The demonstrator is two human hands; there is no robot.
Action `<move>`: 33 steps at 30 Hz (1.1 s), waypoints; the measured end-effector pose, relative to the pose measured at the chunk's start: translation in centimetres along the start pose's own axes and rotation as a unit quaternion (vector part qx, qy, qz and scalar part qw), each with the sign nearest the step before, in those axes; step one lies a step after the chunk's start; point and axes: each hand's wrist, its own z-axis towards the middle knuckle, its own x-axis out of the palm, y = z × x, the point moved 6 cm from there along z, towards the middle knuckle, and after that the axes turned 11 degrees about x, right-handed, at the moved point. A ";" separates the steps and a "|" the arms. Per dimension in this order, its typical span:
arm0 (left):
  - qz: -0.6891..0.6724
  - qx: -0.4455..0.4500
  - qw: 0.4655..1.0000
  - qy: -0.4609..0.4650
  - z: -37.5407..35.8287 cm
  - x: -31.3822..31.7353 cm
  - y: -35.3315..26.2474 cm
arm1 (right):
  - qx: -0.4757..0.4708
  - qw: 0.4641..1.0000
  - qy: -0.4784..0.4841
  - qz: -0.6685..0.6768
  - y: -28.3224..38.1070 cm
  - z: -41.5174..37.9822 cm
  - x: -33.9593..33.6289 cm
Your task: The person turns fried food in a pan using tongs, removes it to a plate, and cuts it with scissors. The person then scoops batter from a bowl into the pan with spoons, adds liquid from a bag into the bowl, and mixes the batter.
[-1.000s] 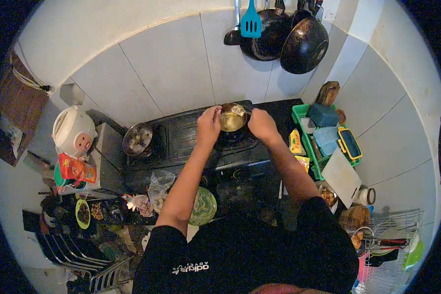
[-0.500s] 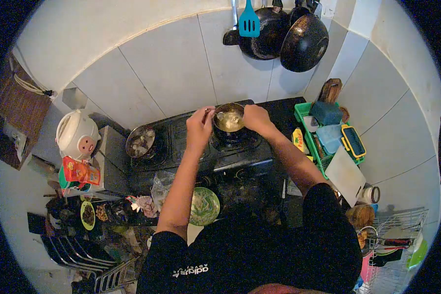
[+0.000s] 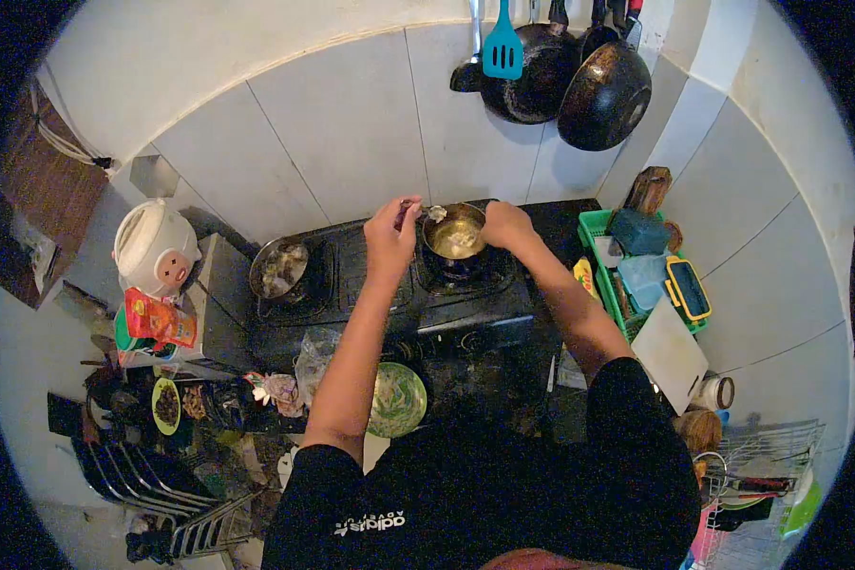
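Note:
A small pan with yellowish liquid and pale food pieces sits on the right burner of the black stove. My left hand is closed at the pan's left side on what looks like a spoon, its handle mostly hidden by my fingers. A pale lump rests on the spoon's end, over the pan's rim. My right hand is closed at the right edge of the same pan; the gripped part is covered by my fingers.
Another pan with food stands on the left burner. A rice cooker is at left. A green basket and a white cutting board are at right. A green patterned plate lies before me. Pans hang on the wall.
My left hand has tilted and risen slightly, and the spoon with the pale lump now shows at the pan's upper left rim. My right hand stays at the pan. The camera view has shifted a little.

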 end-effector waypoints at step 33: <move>-0.043 -0.023 0.999 -0.019 -0.6 0.3 1.7 | 0.042 0.999 -0.002 -0.014 -3.1 3.6 0.1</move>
